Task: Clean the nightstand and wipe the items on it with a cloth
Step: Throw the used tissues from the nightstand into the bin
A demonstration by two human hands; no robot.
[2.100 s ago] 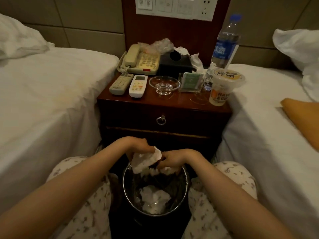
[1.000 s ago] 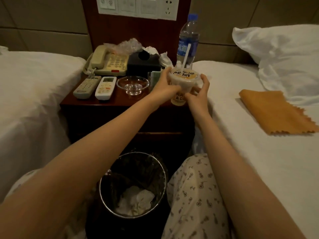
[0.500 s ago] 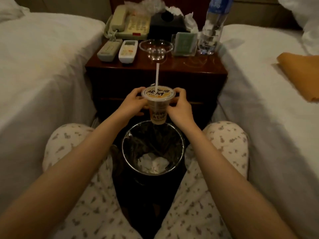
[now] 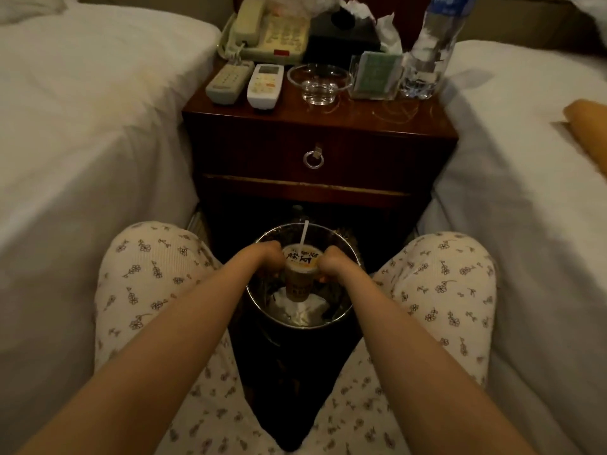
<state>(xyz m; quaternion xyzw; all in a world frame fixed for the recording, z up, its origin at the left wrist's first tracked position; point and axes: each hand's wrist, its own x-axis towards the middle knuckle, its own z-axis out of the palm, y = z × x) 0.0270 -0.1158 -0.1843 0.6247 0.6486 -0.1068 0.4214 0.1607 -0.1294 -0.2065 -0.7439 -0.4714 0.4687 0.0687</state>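
Holding: both hands are on one drink cup (image 4: 300,274), and it's right down in the mouth of the waste bin (image 4: 295,334). It is upright, with its straw (image 4: 304,233) poking up out of the lid.
Left hand: the left hand (image 4: 267,254) has its fingers curled round the cup's left side, clamped on it.
Right hand: the right hand (image 4: 330,261) mirrors it on the cup's right side, wrapped round and gripping.
Cup to hands: squeezed between the two, printed lid about level with the knuckles, body hanging below them inside the rim.
Cup to bin: its base sits just over the crumpled tissue (image 4: 303,311) at the bottom (touching or not, this angle won't say).
Bin: on the floor between the person's knees in floral trousers, in front of the nightstand (image 4: 328,121).
Nightstand: dark wood, wedged between two white beds, well ahead of the hands, with a ring pull (image 4: 313,159) on its drawer.
Back row: telephone (image 4: 266,34) and black tissue box (image 4: 341,39).
Front row: grey remote (image 4: 226,82), white remote (image 4: 265,85), glass dish (image 4: 318,82), card holder (image 4: 376,75), water bottle (image 4: 430,50).
Cloth: the orange cloth (image 4: 588,129) lies on the right-hand bed at the frame's edge, well apart from both hands.
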